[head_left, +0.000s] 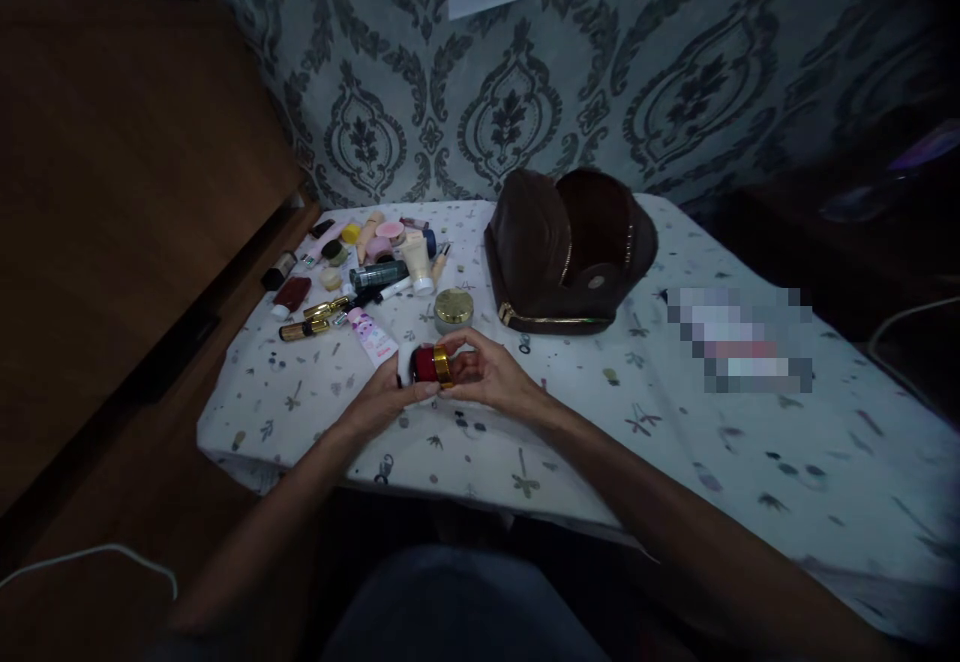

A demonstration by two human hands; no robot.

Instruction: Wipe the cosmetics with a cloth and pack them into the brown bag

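My right hand (491,372) grips the gold-lidded end of a small dark red cosmetic jar (426,365), held on its side over the front of the table. From the left, my left hand (381,398) closes on the jar's other end, its thumb along the lower side. A white patch (406,362) shows beside that end; I cannot make out what it is. Just behind the hands stands a round jar with a gold lid (454,308). A pink and white tube (370,336) lies close to my left hand.
Several cosmetics spread over the table's left, among them a cream tube (418,264), a dark bottle (379,274) and a gold tube (304,329). A brown zippered bag (555,262) stands gaping near the wall. A blurred-out item (739,340) lies right. A wooden cabinet (135,162) borders the left.
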